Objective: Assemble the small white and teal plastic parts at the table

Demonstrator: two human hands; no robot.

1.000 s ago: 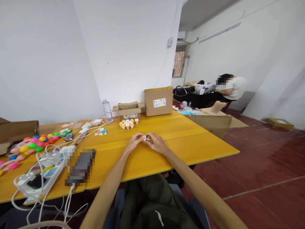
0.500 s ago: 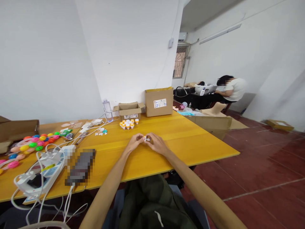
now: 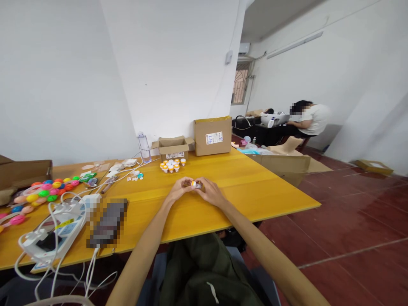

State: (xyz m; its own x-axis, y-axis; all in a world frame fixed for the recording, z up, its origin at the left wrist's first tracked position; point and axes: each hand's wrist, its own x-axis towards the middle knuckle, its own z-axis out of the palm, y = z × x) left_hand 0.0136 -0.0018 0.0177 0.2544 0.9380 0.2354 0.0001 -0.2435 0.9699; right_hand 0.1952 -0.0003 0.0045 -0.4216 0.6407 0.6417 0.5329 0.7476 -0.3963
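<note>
Between my hands, just above the yellow tabletop [image 3: 255,187], lies a small jar [image 3: 197,185] on its side, with a white and orange cap end toward the left. My left hand [image 3: 179,188] has its fingers closed on the cap end. Around the clear body end, my right hand [image 3: 210,192] curls its fingers. Fingers cover part of the jar. Beyond my hands, a cluster of similar small jars [image 3: 171,166] with white and orange caps stands upright.
Behind the cluster stand an open cardboard box [image 3: 174,149] and a closed carton [image 3: 213,137]. A water bottle [image 3: 144,148] is beside them. To the left lie a phone [image 3: 108,223], a power strip [image 3: 66,229] and colourful balls [image 3: 47,191]. Another person [image 3: 314,119] sits far right.
The small jar has turned between my fingers, so its orange band and a dark printed patch now show. My hands have hardly shifted.
</note>
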